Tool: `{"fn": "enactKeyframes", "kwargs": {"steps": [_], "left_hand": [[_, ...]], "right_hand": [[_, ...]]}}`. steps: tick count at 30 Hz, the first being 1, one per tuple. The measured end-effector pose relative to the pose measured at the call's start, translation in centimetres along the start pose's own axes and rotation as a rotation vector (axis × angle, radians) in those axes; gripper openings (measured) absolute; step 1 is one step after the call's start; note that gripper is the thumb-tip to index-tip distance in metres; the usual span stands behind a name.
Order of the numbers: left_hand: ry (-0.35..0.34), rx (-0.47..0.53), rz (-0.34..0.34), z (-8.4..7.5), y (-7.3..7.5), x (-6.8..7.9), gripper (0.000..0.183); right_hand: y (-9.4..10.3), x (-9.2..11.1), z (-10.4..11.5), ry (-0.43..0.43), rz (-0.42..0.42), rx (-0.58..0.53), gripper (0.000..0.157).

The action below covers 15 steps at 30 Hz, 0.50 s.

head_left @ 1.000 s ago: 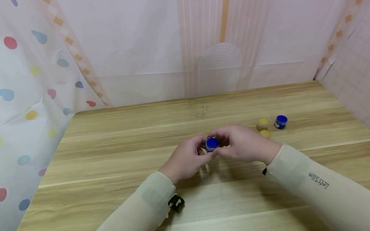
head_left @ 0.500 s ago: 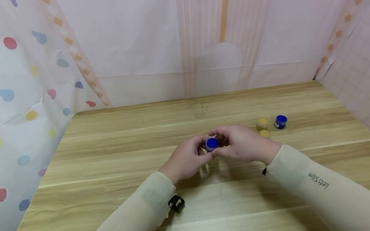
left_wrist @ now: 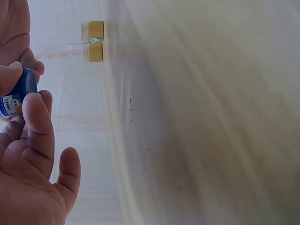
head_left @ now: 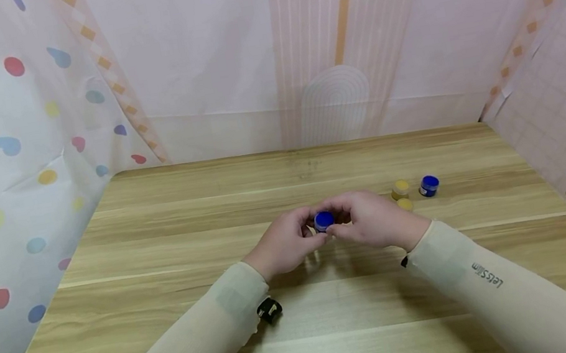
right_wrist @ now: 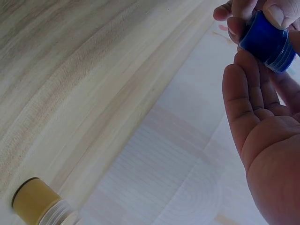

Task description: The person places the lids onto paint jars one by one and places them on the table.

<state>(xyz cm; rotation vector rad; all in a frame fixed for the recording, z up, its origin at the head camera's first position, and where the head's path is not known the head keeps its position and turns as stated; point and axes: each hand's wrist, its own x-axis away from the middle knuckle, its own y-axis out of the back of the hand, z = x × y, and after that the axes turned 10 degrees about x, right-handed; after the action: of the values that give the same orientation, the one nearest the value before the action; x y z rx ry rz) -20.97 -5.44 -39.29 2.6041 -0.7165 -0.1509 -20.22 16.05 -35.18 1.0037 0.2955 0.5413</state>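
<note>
A small jar with a blue lid is held between both hands, above the wooden tabletop. My left hand grips it from the left, thumb on the near side. From the right, my right hand pinches the same jar between thumb and fingers. In the left wrist view the blue jar shows a white label. Fingers of both hands surround the blue jar in the right wrist view, and its clear rim shows. Part of its body is hidden by the fingers.
Right of my right hand stand two yellow jars, one farther back and one nearer, partly covered by that hand. A second blue jar stands beside them. Patterned cloth hangs behind the wooden table.
The right hand's fingers and thumb shift slightly around the blue jar. Both arms and the other jars stay where they were.
</note>
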Motion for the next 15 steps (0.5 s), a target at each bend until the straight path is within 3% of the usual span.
{"fn": "enactKeyframes", "kwargs": {"steps": [4, 10, 15], "left_hand": [[0.003, 0.011, 0.003, 0.1, -0.03, -0.11, 0.029], [0.018, 0.014, 0.0, 0.07, -0.08, -0.17, 0.028], [0.007, 0.001, -0.001, 0.02, -0.07, -0.14, 0.022]], "right_hand": [[0.03, -0.06, 0.12, -0.028, -0.007, -0.011, 0.025], [0.09, -0.14, 0.04, -0.022, -0.007, -0.01, 0.044], [0.13, -0.04, -0.07, -0.003, -0.004, -0.002, 0.044]]}}
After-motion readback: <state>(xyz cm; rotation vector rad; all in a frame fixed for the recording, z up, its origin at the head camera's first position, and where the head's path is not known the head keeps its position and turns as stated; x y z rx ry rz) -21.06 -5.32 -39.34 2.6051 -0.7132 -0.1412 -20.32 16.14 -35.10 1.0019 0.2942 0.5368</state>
